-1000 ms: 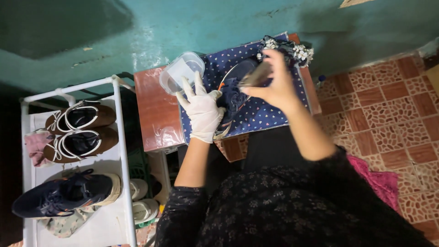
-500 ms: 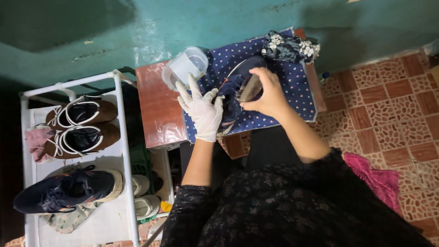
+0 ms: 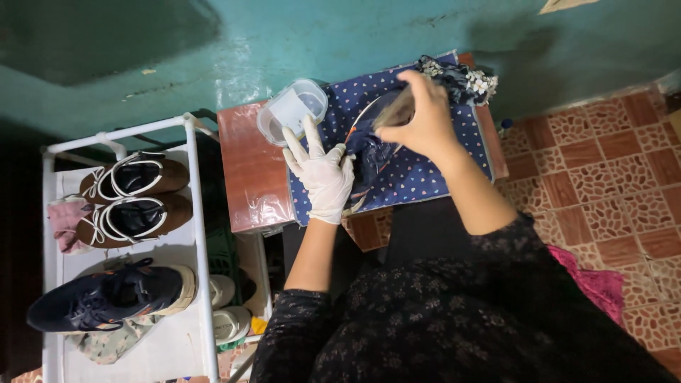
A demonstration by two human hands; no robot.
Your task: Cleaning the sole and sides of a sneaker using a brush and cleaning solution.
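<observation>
A dark blue shoe (image 3: 367,154) lies on a blue dotted cloth (image 3: 425,181) spread over a small reddish table (image 3: 248,177). My left hand (image 3: 320,174), in a white glove, presses on the shoe's near side and holds it steady, fingers spread. My right hand (image 3: 424,122), bare, grips a brush (image 3: 394,112) held against the far end of the shoe. Most of the brush is hidden under my fingers.
A clear plastic container (image 3: 292,110) with a white lid sits on the table beside the cloth. Dark lace-trimmed fabric (image 3: 461,78) lies at the cloth's far corner. A white shoe rack (image 3: 193,213) on the left holds brown sandals (image 3: 133,197) and a navy sneaker (image 3: 106,298). Patterned floor tiles (image 3: 603,163) lie to the right.
My right hand has moved the brush along the shoe, first toward me, then back to its far end. My gloved left hand has stayed on the shoe.
</observation>
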